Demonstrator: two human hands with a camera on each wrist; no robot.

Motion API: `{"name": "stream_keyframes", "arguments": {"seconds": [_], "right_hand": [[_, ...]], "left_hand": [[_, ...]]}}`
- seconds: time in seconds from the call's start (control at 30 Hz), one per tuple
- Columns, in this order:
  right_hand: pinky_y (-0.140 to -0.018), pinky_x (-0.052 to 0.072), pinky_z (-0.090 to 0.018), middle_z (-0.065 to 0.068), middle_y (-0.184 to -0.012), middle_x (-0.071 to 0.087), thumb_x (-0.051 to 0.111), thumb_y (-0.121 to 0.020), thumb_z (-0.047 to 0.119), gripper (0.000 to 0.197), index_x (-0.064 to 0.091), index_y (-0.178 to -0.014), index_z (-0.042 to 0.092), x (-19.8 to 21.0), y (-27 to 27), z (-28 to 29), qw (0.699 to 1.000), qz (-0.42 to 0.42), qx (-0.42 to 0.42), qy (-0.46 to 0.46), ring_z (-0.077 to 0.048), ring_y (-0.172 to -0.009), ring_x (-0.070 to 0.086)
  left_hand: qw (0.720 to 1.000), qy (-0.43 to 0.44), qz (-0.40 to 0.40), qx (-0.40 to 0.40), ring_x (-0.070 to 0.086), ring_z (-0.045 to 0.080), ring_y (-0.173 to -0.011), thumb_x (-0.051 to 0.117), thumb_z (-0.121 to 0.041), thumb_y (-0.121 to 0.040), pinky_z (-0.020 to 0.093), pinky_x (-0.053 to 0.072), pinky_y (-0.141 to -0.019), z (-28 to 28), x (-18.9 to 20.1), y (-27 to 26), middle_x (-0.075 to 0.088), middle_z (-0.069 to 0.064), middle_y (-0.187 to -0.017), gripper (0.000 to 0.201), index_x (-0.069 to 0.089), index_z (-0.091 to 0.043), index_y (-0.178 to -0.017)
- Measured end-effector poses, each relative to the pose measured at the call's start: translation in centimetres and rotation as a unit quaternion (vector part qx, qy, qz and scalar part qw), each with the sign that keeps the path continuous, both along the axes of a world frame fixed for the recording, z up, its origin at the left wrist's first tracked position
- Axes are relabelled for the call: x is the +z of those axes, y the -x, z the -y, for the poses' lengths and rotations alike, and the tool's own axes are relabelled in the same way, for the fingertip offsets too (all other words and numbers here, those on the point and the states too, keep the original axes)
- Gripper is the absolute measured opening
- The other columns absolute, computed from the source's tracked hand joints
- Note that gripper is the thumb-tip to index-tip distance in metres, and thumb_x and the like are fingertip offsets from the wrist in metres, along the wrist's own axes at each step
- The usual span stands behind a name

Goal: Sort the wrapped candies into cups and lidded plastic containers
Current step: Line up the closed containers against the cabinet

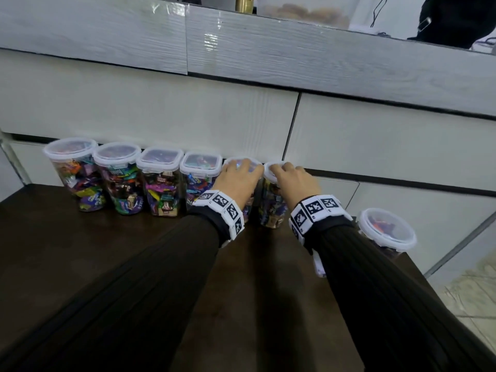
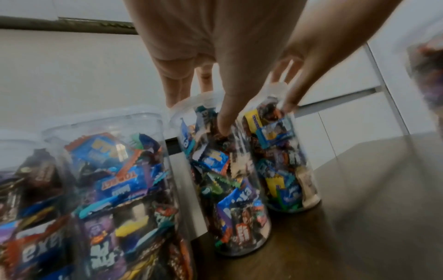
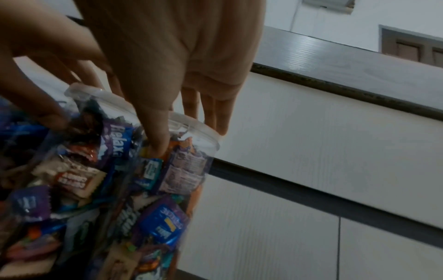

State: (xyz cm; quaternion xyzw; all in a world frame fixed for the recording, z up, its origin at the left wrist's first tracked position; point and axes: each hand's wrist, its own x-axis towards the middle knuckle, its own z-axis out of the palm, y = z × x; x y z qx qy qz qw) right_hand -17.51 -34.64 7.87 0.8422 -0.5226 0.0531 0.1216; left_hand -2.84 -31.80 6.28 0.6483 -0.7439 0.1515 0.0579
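Observation:
Clear lidded containers packed with wrapped candies stand in a row on a dark table (image 1: 80, 251) against a white panel. My left hand (image 1: 240, 174) grips the top of the fifth container (image 1: 248, 208), fingers over the lid and thumb on the front wall; the left wrist view shows that container (image 2: 235, 208) under my left hand (image 2: 199, 113). My right hand (image 1: 291, 178) grips the top of the sixth container (image 1: 271, 210) the same way. In the right wrist view my right hand (image 3: 187, 136) has its thumb on the wall of this container (image 3: 143, 189).
Several more full, closed containers (image 1: 118, 178) stand left of my hands, touching side by side. A separate lidded container (image 1: 386, 229) stands near the table's right edge, with tiled floor (image 1: 469, 291) beyond. White cabinet panels rise directly behind the row.

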Motion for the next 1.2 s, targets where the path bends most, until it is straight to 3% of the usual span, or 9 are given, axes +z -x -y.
{"name": "stream_keyframes", "arguments": {"seconds": [0.1, 0.17, 0.23, 0.3, 0.43, 0.67, 0.8, 1.0, 1.2], "right_hand": [[-0.109, 0.031, -0.047, -0.012, -0.146, 0.037, 0.061, -0.086, 0.009, 0.069, 0.024, -0.144, 0.014, 0.0, 0.5, -1.2, 1.000, 0.011, 0.001, -0.010, -0.032, -0.134, 0.034], [-0.113, 0.024, -0.050, -0.009, -0.147, 0.036, 0.061, -0.087, 0.013, 0.065, 0.027, -0.142, 0.014, 0.4, 1.3, -2.4, 1.000, 0.019, -0.008, 0.012, -0.027, -0.138, 0.029], [-0.113, 0.023, -0.050, -0.007, -0.143, 0.040, 0.059, -0.088, 0.017, 0.057, 0.033, -0.139, 0.015, 1.1, 2.7, -3.8, 0.999, 0.017, -0.021, 0.025, -0.025, -0.136, 0.031], [-0.112, 0.025, -0.049, -0.006, -0.141, 0.042, 0.058, -0.089, 0.024, 0.052, 0.037, -0.136, 0.016, 1.9, 4.7, -5.1, 0.999, 0.010, -0.043, 0.026, -0.024, -0.135, 0.032], [-0.104, 0.034, -0.045, -0.004, -0.140, 0.043, 0.061, -0.087, 0.031, 0.052, 0.040, -0.134, 0.019, 2.8, 9.7, -7.9, 0.993, 0.027, -0.111, 0.012, -0.024, -0.133, 0.034], [-0.096, 0.044, -0.047, -0.008, -0.136, 0.043, 0.069, -0.082, 0.030, 0.060, 0.040, -0.135, 0.023, 1.3, 16.1, -11.6, 0.969, 0.088, -0.219, -0.075, -0.031, -0.124, 0.042], [-0.101, 0.043, -0.044, -0.015, -0.139, 0.040, 0.075, -0.078, 0.016, 0.069, 0.040, -0.138, 0.017, 0.3, 16.4, -12.0, 0.966, 0.140, -0.196, -0.094, -0.038, -0.119, 0.048], [-0.093, 0.048, -0.049, -0.020, -0.130, 0.044, 0.072, -0.076, 0.001, 0.060, 0.046, -0.128, 0.014, -0.4, 15.8, -11.2, 0.970, 0.154, -0.180, -0.057, -0.042, -0.111, 0.051], [-0.096, 0.046, -0.047, -0.020, -0.135, 0.041, 0.069, -0.077, -0.003, 0.060, 0.046, -0.130, 0.015, -0.8, 12.4, -8.8, 0.978, 0.161, -0.123, -0.057, -0.041, -0.115, 0.050]], "left_hand": [[0.999, -0.039, -0.015, 0.008, 0.021, 0.033, -0.146, 0.058, -0.010, -0.092, 0.054, 0.020, -0.117, -1.3, 0.9, -0.2, 0.028, 0.015, -0.154, 0.063, 0.028, -0.015, -0.147], [0.999, -0.034, -0.011, -0.004, 0.005, 0.026, -0.151, 0.063, -0.019, -0.091, 0.056, 0.013, -0.119, -2.8, 1.1, -0.3, 0.015, 0.009, -0.161, 0.071, 0.023, -0.016, -0.151], [0.999, -0.008, -0.014, -0.041, 0.009, 0.023, -0.150, 0.058, -0.029, -0.094, 0.052, 0.014, -0.119, -4.7, 0.8, -0.2, 0.020, 0.005, -0.160, 0.062, 0.029, -0.018, -0.148], [0.995, -0.029, -0.027, -0.087, 0.029, 0.022, -0.142, 0.054, -0.034, -0.094, 0.042, 0.026, -0.115, -6.8, 0.1, 0.1, 0.035, 0.003, -0.150, 0.049, 0.040, -0.021, -0.140], [0.974, -0.200, -0.082, -0.072, 0.048, 0.020, -0.127, 0.057, -0.040, -0.094, 0.039, 0.043, -0.102, -11.5, -2.1, 1.4, 0.045, 0.000, -0.140, 0.044, 0.045, -0.025, -0.133], [0.947, -0.309, -0.091, -0.004, 0.032, 0.019, -0.141, 0.056, -0.054, -0.092, 0.038, 0.036, -0.110, -17.4, -5.2, 2.2, 0.026, -0.002, -0.158, 0.062, 0.036, -0.028, -0.144], [0.933, -0.343, -0.103, 0.041, 0.022, 0.019, -0.146, 0.061, -0.063, -0.084, 0.042, 0.032, -0.114, -19.2, -6.1, 1.2, 0.018, -0.002, -0.161, 0.077, 0.033, -0.029, -0.147], [0.928, -0.346, -0.126, 0.049, 0.009, 0.017, -0.150, 0.062, -0.070, -0.077, 0.046, 0.025, -0.117, -21.0, -8.1, 0.2, 0.007, -0.006, -0.164, 0.090, 0.024, -0.033, -0.150], [0.939, -0.328, -0.101, 0.038, 0.015, 0.020, -0.147, 0.058, -0.075, -0.076, 0.049, 0.024, -0.115, -20.9, -8.4, -0.1, 0.012, -0.006, -0.162, 0.090, 0.025, -0.034, -0.149]]}}
